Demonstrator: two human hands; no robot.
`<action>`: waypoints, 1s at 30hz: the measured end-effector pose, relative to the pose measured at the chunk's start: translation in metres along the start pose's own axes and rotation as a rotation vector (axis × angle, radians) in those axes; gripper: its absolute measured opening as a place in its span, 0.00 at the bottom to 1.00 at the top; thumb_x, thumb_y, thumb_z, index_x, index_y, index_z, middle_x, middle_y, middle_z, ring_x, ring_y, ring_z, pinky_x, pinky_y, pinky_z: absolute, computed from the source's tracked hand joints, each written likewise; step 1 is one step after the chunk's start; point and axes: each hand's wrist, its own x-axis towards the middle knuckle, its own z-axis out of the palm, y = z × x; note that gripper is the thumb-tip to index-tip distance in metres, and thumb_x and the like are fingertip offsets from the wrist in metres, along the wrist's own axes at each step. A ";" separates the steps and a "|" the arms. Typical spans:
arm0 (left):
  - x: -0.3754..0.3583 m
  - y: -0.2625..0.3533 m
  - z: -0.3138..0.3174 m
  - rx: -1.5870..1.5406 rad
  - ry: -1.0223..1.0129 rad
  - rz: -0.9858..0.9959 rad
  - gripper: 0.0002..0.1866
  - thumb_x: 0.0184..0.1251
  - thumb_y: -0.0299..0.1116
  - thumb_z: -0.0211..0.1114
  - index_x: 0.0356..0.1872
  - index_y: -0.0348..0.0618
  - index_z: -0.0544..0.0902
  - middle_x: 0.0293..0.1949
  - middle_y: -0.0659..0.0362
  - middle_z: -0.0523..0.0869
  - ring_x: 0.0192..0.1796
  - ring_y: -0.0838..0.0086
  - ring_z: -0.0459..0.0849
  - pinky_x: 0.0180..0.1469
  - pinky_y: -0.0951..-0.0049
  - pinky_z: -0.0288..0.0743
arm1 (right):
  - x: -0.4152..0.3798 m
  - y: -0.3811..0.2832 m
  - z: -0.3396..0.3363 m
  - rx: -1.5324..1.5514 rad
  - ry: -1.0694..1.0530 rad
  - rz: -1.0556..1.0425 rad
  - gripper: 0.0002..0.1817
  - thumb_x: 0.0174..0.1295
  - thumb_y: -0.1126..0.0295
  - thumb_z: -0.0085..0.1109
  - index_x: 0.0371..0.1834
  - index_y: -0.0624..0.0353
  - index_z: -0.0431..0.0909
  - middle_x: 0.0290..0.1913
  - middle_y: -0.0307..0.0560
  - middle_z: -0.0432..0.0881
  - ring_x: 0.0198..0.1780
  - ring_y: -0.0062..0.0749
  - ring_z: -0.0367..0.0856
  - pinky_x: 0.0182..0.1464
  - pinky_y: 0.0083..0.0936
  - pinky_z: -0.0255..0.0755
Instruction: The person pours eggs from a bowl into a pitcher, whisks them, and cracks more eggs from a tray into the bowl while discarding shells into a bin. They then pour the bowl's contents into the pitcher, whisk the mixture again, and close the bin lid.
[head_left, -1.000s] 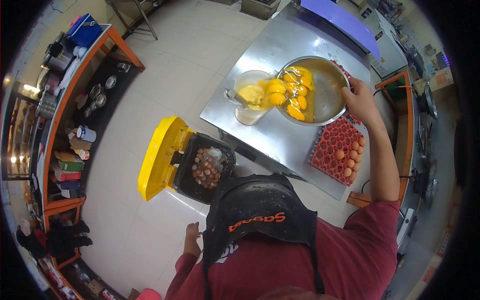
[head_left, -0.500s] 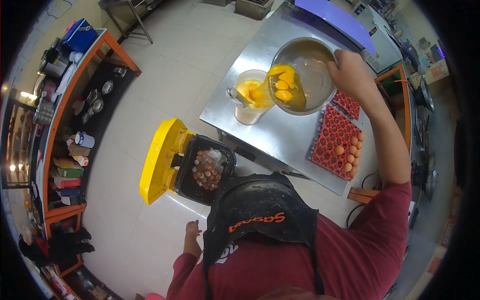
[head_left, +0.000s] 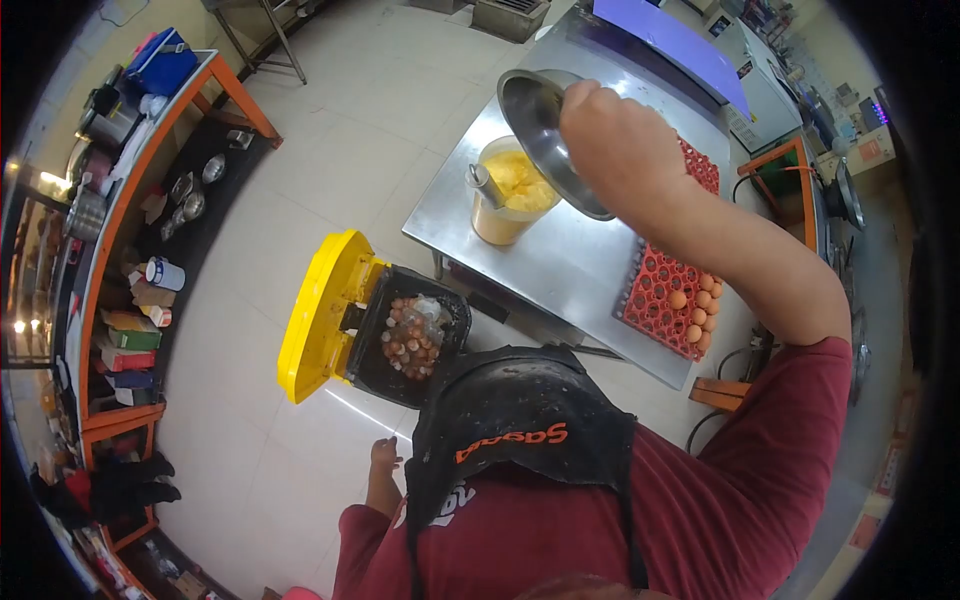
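My right hand (head_left: 625, 140) grips the rim of a metal mixing bowl (head_left: 548, 140), which is tipped steeply to the left over a tall container (head_left: 500, 224). Yellow beaten-looking egg (head_left: 520, 180) fills the container near its top, and a metal cylindrical tool (head_left: 487, 186) leans inside at the left rim. The bowl's inside is mostly turned from view. Down by my side, away from the table, my left hand (head_left: 385, 453) hangs with nothing in it, its fingers loosely apart.
Red egg trays (head_left: 662, 293), one with several brown eggs (head_left: 705, 310), lie on the steel table (head_left: 585, 285). Below stands a black bin (head_left: 375, 360) with eggshells (head_left: 411, 338) inside and its yellow lid (head_left: 318, 320) open. An orange-framed shelf (head_left: 240, 100) is at the left.
My right hand has moved left and tipped the bowl further. The egg that showed in the bowl is out of sight, and the container's level has risen.
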 end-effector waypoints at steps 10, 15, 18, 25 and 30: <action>-0.068 0.067 -0.005 0.069 0.190 0.023 0.26 0.72 0.50 0.58 0.57 0.37 0.80 0.46 0.38 0.87 0.41 0.49 0.89 0.47 0.53 0.80 | -0.015 0.068 0.026 0.120 -0.038 0.154 0.10 0.63 0.73 0.54 0.40 0.72 0.78 0.31 0.67 0.85 0.37 0.55 0.88 0.36 0.40 0.82; -0.031 0.041 -0.012 0.016 0.052 -0.055 0.34 0.71 0.48 0.64 0.71 0.37 0.70 0.50 0.43 0.86 0.32 0.58 0.91 0.28 0.61 0.82 | -0.081 0.146 0.111 0.797 -0.325 0.613 0.14 0.65 0.69 0.52 0.42 0.71 0.80 0.30 0.57 0.85 0.33 0.39 0.89 0.32 0.36 0.81; -0.022 0.031 -0.010 0.041 0.054 0.007 0.33 0.71 0.48 0.64 0.71 0.39 0.71 0.51 0.43 0.86 0.32 0.58 0.91 0.28 0.62 0.81 | -0.157 0.151 0.176 1.301 -0.422 0.821 0.15 0.65 0.69 0.52 0.46 0.68 0.81 0.34 0.49 0.85 0.36 0.30 0.86 0.31 0.32 0.81; -0.076 0.123 0.004 -0.052 0.154 -0.061 0.32 0.70 0.47 0.66 0.69 0.39 0.73 0.45 0.46 0.88 0.30 0.63 0.90 0.26 0.66 0.80 | -0.240 0.085 0.299 1.382 -0.418 1.006 0.14 0.63 0.71 0.56 0.47 0.68 0.81 0.33 0.47 0.84 0.30 0.30 0.82 0.33 0.30 0.77; -0.098 0.215 0.027 0.045 0.185 0.276 0.31 0.71 0.46 0.67 0.66 0.34 0.75 0.40 0.50 0.88 0.26 0.71 0.86 0.24 0.68 0.78 | -0.232 0.061 0.319 1.039 -0.551 0.840 0.32 0.62 0.58 0.60 0.61 0.77 0.75 0.52 0.71 0.84 0.52 0.58 0.86 0.56 0.45 0.79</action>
